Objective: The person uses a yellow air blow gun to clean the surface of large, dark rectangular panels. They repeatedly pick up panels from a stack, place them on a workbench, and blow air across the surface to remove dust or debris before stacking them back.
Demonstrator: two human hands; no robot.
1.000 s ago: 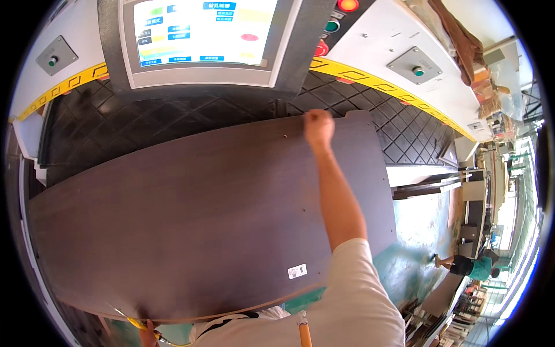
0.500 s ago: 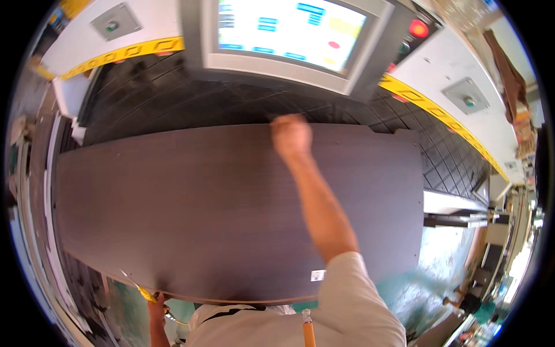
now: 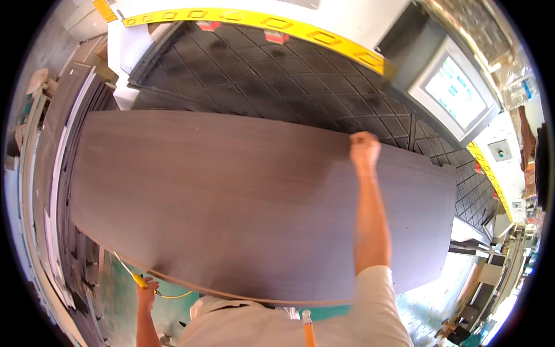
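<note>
A long dark brown panel (image 3: pixel 231 196) lies flat across the space before me, its near edge by my waist. Over its far edge, right of the middle, my right hand (image 3: pixel 365 153) is closed with the knuckles up. The fingertips are hidden, so I cannot tell whether they grip the edge or something small. Low on the left, my left hand (image 3: pixel 147 293) is wrapped round a yellow air blow gun (image 3: pixel 139 280). Its thin metal nozzle points up and left, beside the panel's near edge, and a yellow hose (image 3: pixel 176 296) trails from it.
Beyond the panel is a black bed (image 3: pixel 260 75) marked with diagonal lines, under a white machine front with a yellow strip (image 3: pixel 277 23). A touchscreen (image 3: pixel 455 89) juts out at the right. Stacked boards (image 3: pixel 55 191) stand on the left. Another person (image 3: pixel 457 333) appears far at lower right.
My view has turned left, so the touchscreen now sits at the right. My right hand remains at the panel's far edge, and the blow gun stays in my left hand.
</note>
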